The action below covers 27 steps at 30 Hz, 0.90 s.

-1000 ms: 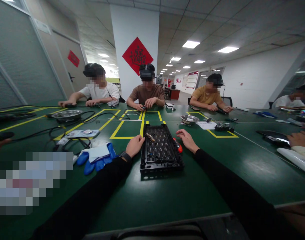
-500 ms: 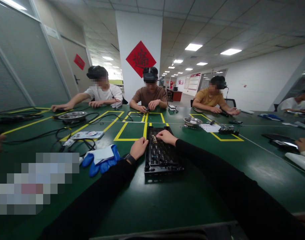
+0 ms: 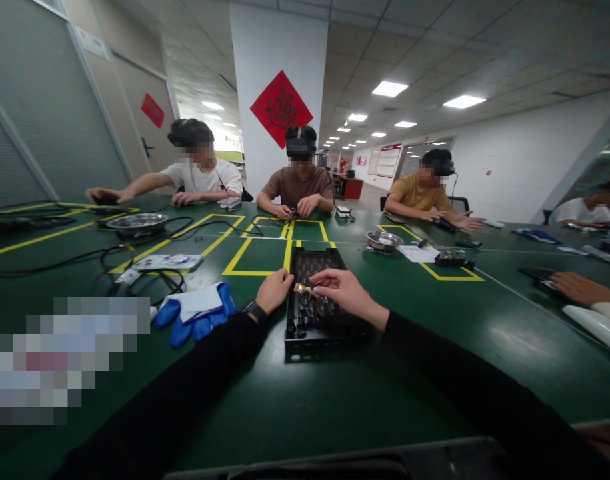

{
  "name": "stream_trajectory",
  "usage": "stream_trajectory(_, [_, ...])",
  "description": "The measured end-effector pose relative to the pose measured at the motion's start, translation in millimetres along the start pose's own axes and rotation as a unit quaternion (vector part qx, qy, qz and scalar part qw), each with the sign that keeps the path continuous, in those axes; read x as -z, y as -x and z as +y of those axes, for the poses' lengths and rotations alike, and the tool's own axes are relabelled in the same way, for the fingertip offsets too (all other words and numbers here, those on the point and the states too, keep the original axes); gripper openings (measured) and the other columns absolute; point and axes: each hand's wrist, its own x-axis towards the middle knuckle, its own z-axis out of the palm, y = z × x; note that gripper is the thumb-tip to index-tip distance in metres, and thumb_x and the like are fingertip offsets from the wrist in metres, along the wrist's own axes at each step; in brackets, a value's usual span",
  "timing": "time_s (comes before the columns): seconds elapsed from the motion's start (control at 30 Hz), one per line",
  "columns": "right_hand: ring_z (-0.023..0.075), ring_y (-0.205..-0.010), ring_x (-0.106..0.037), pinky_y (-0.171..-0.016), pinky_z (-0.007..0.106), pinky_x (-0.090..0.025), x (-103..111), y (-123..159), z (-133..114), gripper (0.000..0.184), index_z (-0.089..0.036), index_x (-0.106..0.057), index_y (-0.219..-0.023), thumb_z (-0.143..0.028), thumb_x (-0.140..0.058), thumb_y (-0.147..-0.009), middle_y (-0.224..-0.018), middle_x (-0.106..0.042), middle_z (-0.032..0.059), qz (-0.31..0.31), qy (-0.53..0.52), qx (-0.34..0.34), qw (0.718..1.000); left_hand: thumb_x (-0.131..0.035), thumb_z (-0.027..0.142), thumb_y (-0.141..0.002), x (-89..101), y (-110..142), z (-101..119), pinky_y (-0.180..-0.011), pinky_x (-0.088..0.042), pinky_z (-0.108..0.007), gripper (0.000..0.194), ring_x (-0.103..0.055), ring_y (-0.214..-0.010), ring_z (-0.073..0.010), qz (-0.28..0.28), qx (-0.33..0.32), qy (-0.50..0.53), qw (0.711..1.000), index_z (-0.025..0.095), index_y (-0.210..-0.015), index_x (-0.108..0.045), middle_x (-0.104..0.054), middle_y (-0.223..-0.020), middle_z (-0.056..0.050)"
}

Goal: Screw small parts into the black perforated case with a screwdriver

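Observation:
A black rectangular case (image 3: 329, 333), with a lattice of openings inside, lies flat in front of me. My left hand (image 3: 275, 291) is closed on its left rim, thumb and fingers together at the edge. Over the case, my right hand (image 3: 345, 292) pinches a small brass-coloured metal part (image 3: 303, 289) between thumb and fingertips. That part is tilted above the inside of the case; its exact kind is too small to make out.
Blue-and-white gloves (image 3: 199, 310) lie left of my left wrist, below a pale flat box (image 3: 169, 262) and black cables (image 3: 109, 257). Metal bowls (image 3: 385, 240) stand farther off. Yellow tape (image 3: 255, 272) marks the green table (image 3: 265, 413). Several people sit around it.
My right hand has moved toward me and lifted, bringing the brass-coloured part up from the inside of the case. My left hand stays on the left rim.

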Motion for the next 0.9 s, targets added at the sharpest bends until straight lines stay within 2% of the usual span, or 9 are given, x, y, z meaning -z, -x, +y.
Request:
stream_trajectory(0.1, [0.015, -0.077, -0.06, -0.068, 0.027, -0.048, 1.9, 25.9, -22.2, 0.017, -0.019, -0.069, -0.089, -0.03, -0.06, -0.078, -0.088, -0.065, 0.0051, -0.023, 0.073, 0.02, 0.997, -0.041, 0.032, -0.082, -1.7, -0.9, -1.6, -0.058, -0.029, -0.025, 0.027, -0.048, -0.062, -0.0151, 0.004, -0.001, 0.002, 1.0, 0.02, -0.059, -0.042, -0.05, -0.061, -0.001])
stream_trajectory(0.23, [0.0146, -0.077, -0.059, -0.069, 0.027, -0.046, 2.1, 38.9, -35.3, 0.015, -0.02, -0.069, -0.089, -0.024, -0.058, -0.081, -0.086, -0.064, 0.0048, -0.037, 0.137, 0.055, 0.988, -0.04, 0.032, -0.082, -2.2, -0.4, -1.9, -0.058, -0.029, -0.026, 0.027, -0.047, -0.061, -0.0149, 0.008, -0.001, 0.0, 1.0, 0.02, -0.059, -0.04, -0.049, -0.06, 0.0])
stream_trajectory(0.37, [0.0157, -0.079, -0.059, -0.073, 0.029, -0.046, -4.4, 50.1, -36.5, 0.013, -0.02, -0.068, -0.089, -0.021, -0.057, -0.081, -0.084, -0.065, 0.0051, -0.073, 0.168, 0.082, 0.98, -0.039, 0.033, -0.083, -1.4, 0.1, -1.6, -0.058, -0.03, -0.025, 0.027, -0.046, -0.06, -0.0142, 0.003, -0.006, -0.001, 1.0, 0.019, -0.059, -0.042, -0.05, -0.06, 0.0])
stream_trajectory(0.63, [0.0154, -0.085, -0.061, -0.08, 0.028, -0.045, -7.4, 58.6, -33.2, 0.02, -0.02, -0.066, -0.094, -0.016, -0.049, -0.085, -0.091, -0.067, 0.0044, -0.116, 0.199, 0.082, 0.97, -0.039, 0.035, -0.084, -1.3, -0.3, -2.4, -0.058, -0.031, -0.025, 0.029, -0.046, -0.06, -0.0136, -0.005, -0.008, -0.006, 1.0, 0.019, -0.059, -0.041, -0.049, -0.06, 0.001])
stream_trajectory(0.9, [0.0143, -0.085, -0.057, -0.08, 0.028, -0.043, -7.7, 59.3, -35.3, 0.018, -0.016, -0.062, -0.091, -0.012, -0.046, -0.086, -0.092, -0.063, 0.0048, -0.075, 0.218, 0.062, 0.971, -0.038, 0.035, -0.085, -2.0, -1.6, -2.0, -0.059, -0.03, -0.025, 0.029, -0.046, -0.062, -0.0137, -0.01, -0.007, -0.021, 1.0, 0.019, -0.061, -0.041, -0.049, -0.061, 0.001])
